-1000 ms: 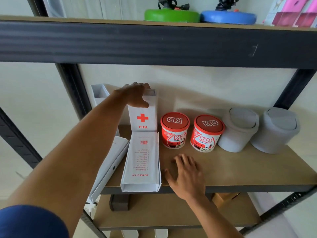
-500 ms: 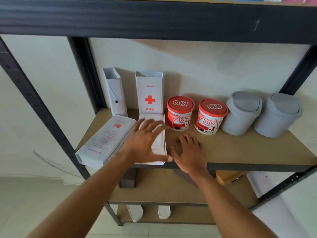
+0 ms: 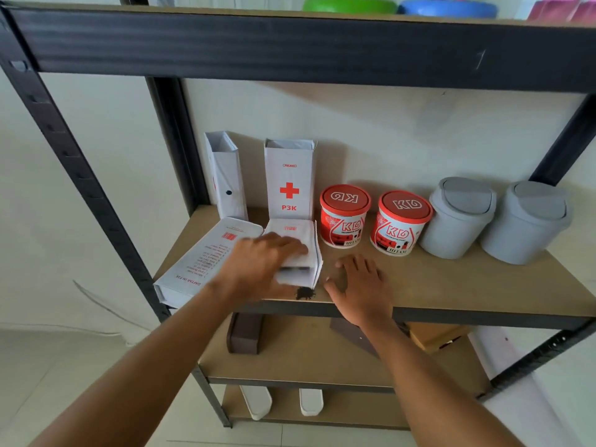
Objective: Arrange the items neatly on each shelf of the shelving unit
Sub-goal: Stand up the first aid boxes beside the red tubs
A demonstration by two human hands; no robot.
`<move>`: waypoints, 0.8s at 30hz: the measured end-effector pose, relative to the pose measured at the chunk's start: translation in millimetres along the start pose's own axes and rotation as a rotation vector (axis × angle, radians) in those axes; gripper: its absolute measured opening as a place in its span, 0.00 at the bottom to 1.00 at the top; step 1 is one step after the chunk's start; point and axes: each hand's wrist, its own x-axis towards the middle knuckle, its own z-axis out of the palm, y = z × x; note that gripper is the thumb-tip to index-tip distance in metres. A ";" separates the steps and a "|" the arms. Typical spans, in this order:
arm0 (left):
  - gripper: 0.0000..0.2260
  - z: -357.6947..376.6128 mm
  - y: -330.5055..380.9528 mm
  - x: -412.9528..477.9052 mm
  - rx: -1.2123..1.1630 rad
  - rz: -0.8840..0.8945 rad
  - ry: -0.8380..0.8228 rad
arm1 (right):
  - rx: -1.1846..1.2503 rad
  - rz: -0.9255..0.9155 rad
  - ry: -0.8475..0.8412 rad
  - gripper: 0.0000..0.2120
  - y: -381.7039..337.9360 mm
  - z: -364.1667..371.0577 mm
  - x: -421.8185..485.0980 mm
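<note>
— How do the arms and hands sit?

— Both forearms reach up from the bottom of the view, bare. The left hand [image 3: 267, 264] lies palm-down across a white first-aid box [image 3: 300, 241] that lies flat on the middle shelf board [image 3: 451, 282], near its front edge. The fingers run over the box's top toward the right. The hand is blurred, so I cannot tell whether it grips the box or only presses on it.

— And the other one?

— The right hand [image 3: 359, 285] rests flat on the bare board just beside that box, fingers straight and spread, holding nothing.

— What are the things made of?

— The box is thin white card with red print. Behind it stands an upright box [image 3: 289, 175] of the same card, marked with a red cross and "P3K". To its right are two round paint tubs [image 3: 344, 221] with red lids, then two matte grey plastic bins [image 3: 459, 221] with swing lids. The board is pale brown fibreboard set in a black metal frame [image 3: 290, 43].
</note>
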 end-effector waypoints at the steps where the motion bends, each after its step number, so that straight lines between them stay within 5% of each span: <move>1: 0.29 -15.6 -3.2 11.5 -0.013 -0.021 -0.012 | 0.002 0.004 0.012 0.21 -0.4 0.0 -0.2; 8: 0.35 -73.9 -34.7 105.4 -0.022 -0.193 -0.150 | -0.026 -0.015 0.071 0.18 0.0 1.0 0.1; 14: 0.18 -65.5 -54.9 153.3 -0.101 -0.140 -0.221 | -0.037 -0.011 0.057 0.19 0.2 1.2 1.1; 24: 0.35 -58.3 -62.7 135.4 0.079 -0.098 -0.107 | -0.027 -0.030 0.057 0.20 -2.7 -1.1 0.8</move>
